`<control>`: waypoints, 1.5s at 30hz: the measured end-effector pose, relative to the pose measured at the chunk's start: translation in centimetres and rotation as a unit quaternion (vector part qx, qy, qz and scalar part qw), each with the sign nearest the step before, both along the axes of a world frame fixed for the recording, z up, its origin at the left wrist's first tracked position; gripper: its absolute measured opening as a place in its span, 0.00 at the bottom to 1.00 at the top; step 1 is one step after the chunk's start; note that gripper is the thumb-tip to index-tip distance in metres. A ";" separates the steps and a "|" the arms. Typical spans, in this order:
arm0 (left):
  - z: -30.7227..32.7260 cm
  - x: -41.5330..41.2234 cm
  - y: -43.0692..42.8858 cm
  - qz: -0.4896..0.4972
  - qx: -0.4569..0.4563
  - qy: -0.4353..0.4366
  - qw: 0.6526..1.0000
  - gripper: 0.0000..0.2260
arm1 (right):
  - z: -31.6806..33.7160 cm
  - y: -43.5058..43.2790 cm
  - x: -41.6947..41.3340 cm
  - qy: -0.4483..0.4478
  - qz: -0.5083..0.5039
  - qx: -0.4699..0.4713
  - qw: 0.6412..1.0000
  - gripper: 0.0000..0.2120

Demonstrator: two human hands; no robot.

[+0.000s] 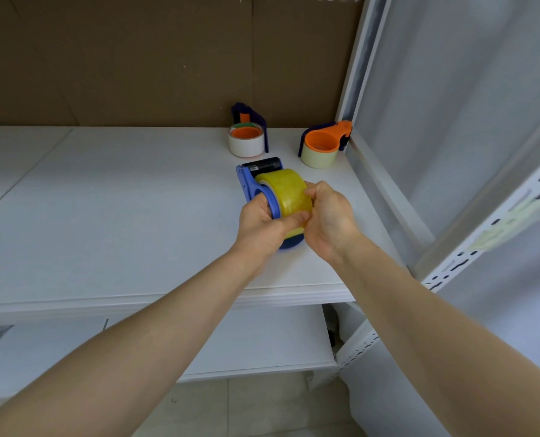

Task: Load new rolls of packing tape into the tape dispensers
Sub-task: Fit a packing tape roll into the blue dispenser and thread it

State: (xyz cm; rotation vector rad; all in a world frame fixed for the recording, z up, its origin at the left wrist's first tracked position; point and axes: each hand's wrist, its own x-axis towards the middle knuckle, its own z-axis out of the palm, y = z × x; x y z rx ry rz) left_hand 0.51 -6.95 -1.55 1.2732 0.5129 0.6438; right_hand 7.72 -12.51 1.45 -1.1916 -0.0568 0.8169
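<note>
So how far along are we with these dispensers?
Done: the white-roll dispenser and cream-roll dispenser at the back look loaded. In hand: the left hand grips the blue dispenser, the right hand holds the yellow roll seated on it. Left: probably threading its tape end.

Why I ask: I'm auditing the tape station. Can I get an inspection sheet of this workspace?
Surface: white shelf board, items at its right end.
Job's things: blue tape dispenser with yellow tape roll on it; behind, rear-left dispenser with white roll, rear-right dispenser with cream roll, both orange-and-navy.
Clutter: nothing seen.
Hands: left hand grips the blue tape dispenser; right hand holds the yellow tape roll.
Cables: nothing seen.
Surroundings: cardboard backing, slotted white upright, lower shelf.
</note>
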 end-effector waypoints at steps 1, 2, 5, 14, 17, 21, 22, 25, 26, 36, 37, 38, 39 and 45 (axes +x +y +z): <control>0.0 0.0 0.0 0.001 0.000 0.000 1.000 0.19 | 0.0 0.1 0.0 -0.003 -0.003 -0.003 1.000 0.13; 0.0 0.0 0.0 0.001 0.000 0.000 1.000 0.19 | 0.0 0.1 0.0 -0.005 -0.005 -0.004 1.000 0.14; 0.1 0.1 0.0 0.001 -0.002 0.000 1.000 0.18 | -0.2 0.2 -0.1 -0.013 -0.011 -0.002 1.000 0.15; 0.3 0.0 -0.1 0.018 -0.019 0.004 1.000 0.16 | -0.4 0.7 -0.7 -0.051 -0.027 0.008 0.998 0.15; 0.4 -0.1 -0.2 0.022 -0.023 0.003 0.999 0.16 | -0.3 0.8 -0.8 -0.059 -0.026 0.008 0.998 0.16; 0.5 -0.2 -0.4 0.022 -0.024 0.000 0.999 0.16 | -0.3 0.8 -0.9 -0.059 -0.031 0.009 0.998 0.17; 0.6 -0.2 -0.4 0.023 -0.025 0.000 0.999 0.16 | -0.2 0.8 -1.0 -0.058 -0.034 0.008 0.998 0.17; 0.6 -0.2 -0.4 0.024 -0.028 0.002 0.999 0.16 | -0.1 0.9 -1.0 -0.053 -0.039 0.006 0.998 0.17; 0.6 -0.2 -0.4 0.024 -0.030 0.003 0.999 0.16 | 0.0 0.9 -1.1 -0.050 -0.041 0.007 0.998 0.16; 0.7 -0.1 -0.1 0.017 -0.029 0.006 0.999 0.16 | 0.1 0.9 -1.1 -0.010 -0.048 0.012 0.999 0.14; 0.7 0.0 -0.1 0.019 -0.029 0.007 0.999 0.17 | 0.1 0.9 -1.1 -0.012 -0.052 0.010 0.999 0.14; 0.7 0.0 -0.1 0.020 -0.029 0.007 0.999 0.17 | 0.1 0.9 -1.1 -0.014 -0.054 0.010 0.998 0.15; 0.6 0.1 -0.1 0.022 -0.030 0.008 0.999 0.17 | 0.0 0.9 -1.0 -0.016 -0.055 0.011 0.998 0.15; 0.5 0.2 0.1 0.026 -0.039 0.006 0.999 0.15 | 0.0 1.1 -1.0 -0.025 -0.055 0.007 0.998 0.16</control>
